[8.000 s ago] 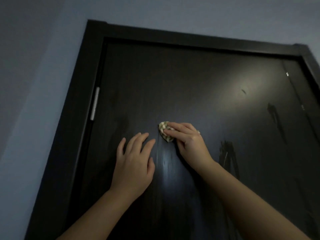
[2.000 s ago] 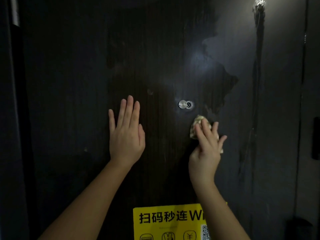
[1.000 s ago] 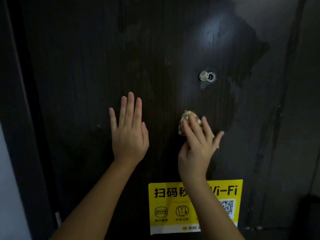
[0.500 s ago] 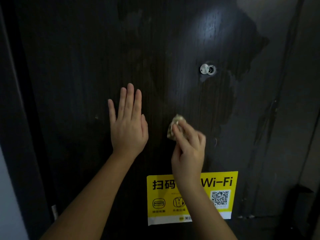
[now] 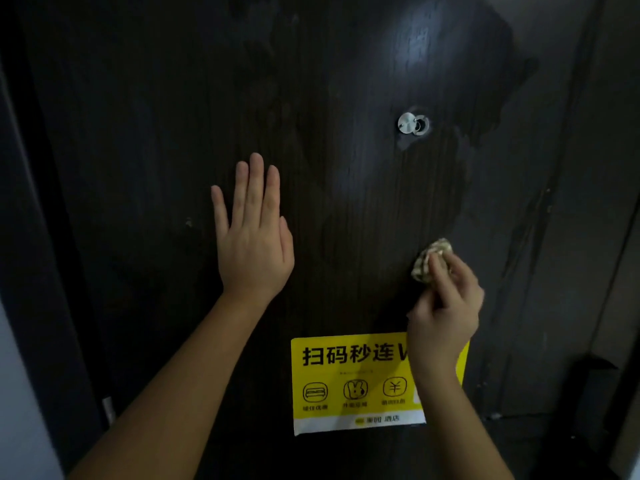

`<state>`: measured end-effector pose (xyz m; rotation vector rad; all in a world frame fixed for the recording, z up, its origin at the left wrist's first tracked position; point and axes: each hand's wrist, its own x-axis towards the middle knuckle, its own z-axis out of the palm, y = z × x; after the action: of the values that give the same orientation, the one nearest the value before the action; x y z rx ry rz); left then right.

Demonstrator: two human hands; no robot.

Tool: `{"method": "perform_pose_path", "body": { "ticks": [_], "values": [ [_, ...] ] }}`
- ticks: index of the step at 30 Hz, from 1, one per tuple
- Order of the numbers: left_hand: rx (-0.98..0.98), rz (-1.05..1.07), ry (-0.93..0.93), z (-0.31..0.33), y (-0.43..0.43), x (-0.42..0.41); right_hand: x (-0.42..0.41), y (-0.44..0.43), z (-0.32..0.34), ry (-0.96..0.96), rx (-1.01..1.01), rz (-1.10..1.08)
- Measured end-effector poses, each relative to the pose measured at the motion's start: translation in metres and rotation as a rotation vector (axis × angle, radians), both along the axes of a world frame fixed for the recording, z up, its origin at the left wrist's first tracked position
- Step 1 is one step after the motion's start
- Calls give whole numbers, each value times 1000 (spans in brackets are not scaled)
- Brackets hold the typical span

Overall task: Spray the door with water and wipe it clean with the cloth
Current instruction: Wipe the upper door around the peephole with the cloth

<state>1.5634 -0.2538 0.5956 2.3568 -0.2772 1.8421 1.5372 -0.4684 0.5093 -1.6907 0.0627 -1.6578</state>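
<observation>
Pressing flat on the dark door (image 5: 156, 133), your left hand (image 5: 254, 244) has its fingers straight and close together. Your right hand (image 5: 445, 306) pinches the bunched cloth (image 5: 427, 259) against the door, below the peephole (image 5: 412, 123) and just above the yellow sticker (image 5: 349, 382).

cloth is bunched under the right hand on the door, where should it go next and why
Probably sweep the cloth rightward: the right hand holds it at the edge of the darker wiped patch, and the door to its right looks hazy and streaked.
</observation>
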Motion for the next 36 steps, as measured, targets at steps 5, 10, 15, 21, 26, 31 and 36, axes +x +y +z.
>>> {"method": "perform_pose_path", "body": {
  "ticks": [5,10,15,21,26,31,36],
  "values": [
    [-10,21,17,0,-2,-4,-14,5,-34,63,-165,9],
    [-5,-62,53,-32,-18,-13,-5,-7,-11,58,-78,13],
    [43,-38,101,-64,-20,-2,-10,-21,-38,52,-153,-11],
    [39,-42,93,-64,-20,-2,-8,12,-41,70,-289,62],
    [34,-60,128,-65,-19,-2,-2,-14,-7,-26,-93,16],
    [-46,-238,153,-61,-16,-14,-17,43,-5,110,-316,268],
    [-335,-837,357,-82,-34,-69,-64,39,-7,147,200,703]
  ]
}}
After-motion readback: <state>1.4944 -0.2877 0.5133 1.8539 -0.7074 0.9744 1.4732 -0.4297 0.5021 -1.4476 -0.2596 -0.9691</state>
